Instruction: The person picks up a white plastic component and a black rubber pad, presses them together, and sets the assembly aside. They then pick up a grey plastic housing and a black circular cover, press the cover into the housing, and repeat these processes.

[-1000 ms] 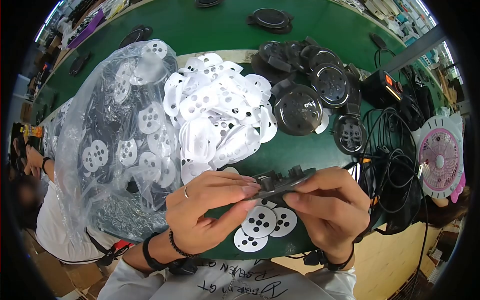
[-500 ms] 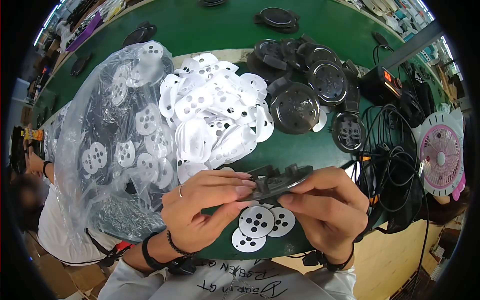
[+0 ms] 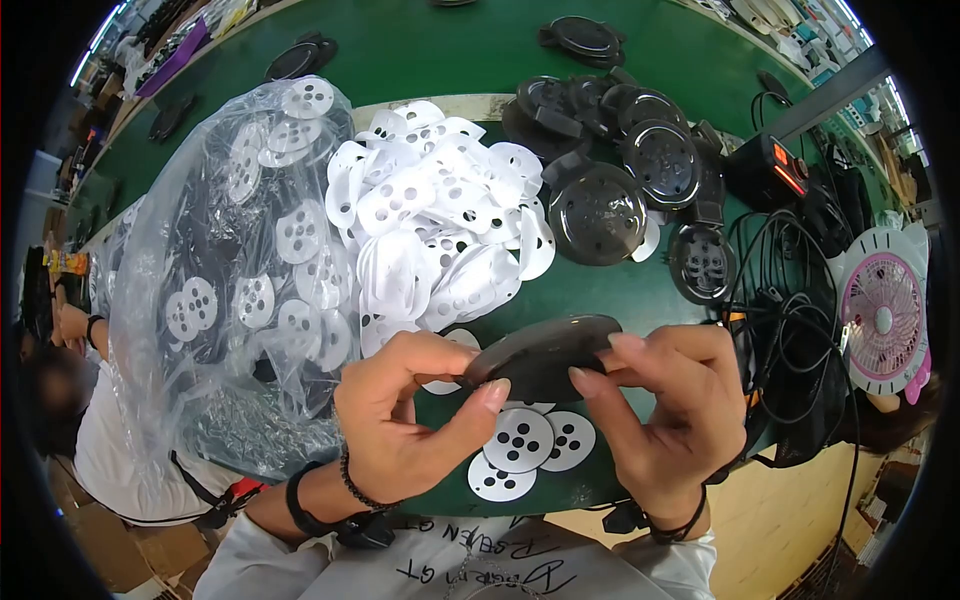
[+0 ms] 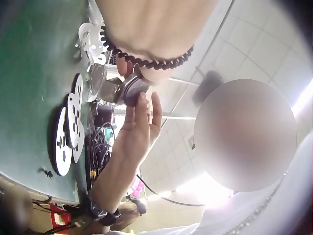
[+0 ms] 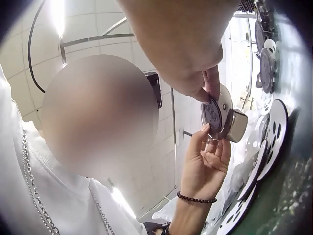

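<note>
Both hands hold one black round plastic part raised over the front of the table. My left hand pinches its left rim between thumb and fingers. On the right rim, the thumb and fingers of my right hand pinch it too. In the head view a smooth dark face shows; the right wrist view shows the same part with a blocky tab sticking out. Beneath it lie several white discs with holes, overlapping on the green table.
A heap of white perforated discs lies ahead, beside a clear plastic bag of more discs. Black round parts are stacked at the back right. Tangled cables and a pink-and-white fan stand right. Another person's arm shows far left.
The black part has been turned over: its posts faced up before, and now a smooth face shows. My left fingers have shifted along its rim. Parts at the table's far side have moved right.
</note>
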The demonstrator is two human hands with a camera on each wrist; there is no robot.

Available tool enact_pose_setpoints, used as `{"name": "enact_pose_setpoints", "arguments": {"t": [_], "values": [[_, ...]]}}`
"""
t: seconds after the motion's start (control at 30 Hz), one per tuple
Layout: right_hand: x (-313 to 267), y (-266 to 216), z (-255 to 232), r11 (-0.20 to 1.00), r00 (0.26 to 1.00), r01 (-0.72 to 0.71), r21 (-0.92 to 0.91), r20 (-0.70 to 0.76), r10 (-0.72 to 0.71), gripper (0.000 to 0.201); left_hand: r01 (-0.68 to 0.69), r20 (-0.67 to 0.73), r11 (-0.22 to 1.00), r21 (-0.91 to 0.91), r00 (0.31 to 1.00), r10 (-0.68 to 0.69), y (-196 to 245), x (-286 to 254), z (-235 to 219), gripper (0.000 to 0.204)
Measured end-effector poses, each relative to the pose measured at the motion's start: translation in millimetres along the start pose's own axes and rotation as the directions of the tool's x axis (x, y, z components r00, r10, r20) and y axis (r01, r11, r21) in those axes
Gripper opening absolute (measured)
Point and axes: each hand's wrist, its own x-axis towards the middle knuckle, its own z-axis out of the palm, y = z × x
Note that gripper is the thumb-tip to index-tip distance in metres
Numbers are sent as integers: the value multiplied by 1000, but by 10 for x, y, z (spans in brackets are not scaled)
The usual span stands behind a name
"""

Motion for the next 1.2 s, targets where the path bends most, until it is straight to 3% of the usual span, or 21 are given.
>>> {"name": "enact_pose_setpoints", "arguments": {"t": [0.3,0.57,0.83,0.93,1.03,1.1,1.13,1.2], "values": [[37,-2,-24,992,992,127,5,-27,-127,40,32,28,999,-41,999,-31,16,-19,41,18],[47,-11,-40,988,989,150,27,-18,-149,39,71,54,997,-21,996,-70,43,-9,47,16],[41,-26,-42,983,983,183,20,-23,-183,39,160,85,980,-123,985,-150,51,-30,48,17],[16,-5,-35,992,992,122,-26,-31,-123,41,138,115,973,-185,986,-118,50,-32,57,16],[64,32,-54,975,977,211,-71,15,-211,41,158,106,955,-250,985,-136,24,-53,73,17],[199,-32,-110,856,971,215,-471,8,-239,42,185,109,942,-279,981,-160,23,-50,65,17],[211,0,-107,854,971,212,-475,5,-238,42,212,111,927,-309,976,-186,24,-48,68,17],[175,109,-53,996,998,-35,-78,49,39,43,223,110,924,-310,974,-198,33,-39,78,18]]}}
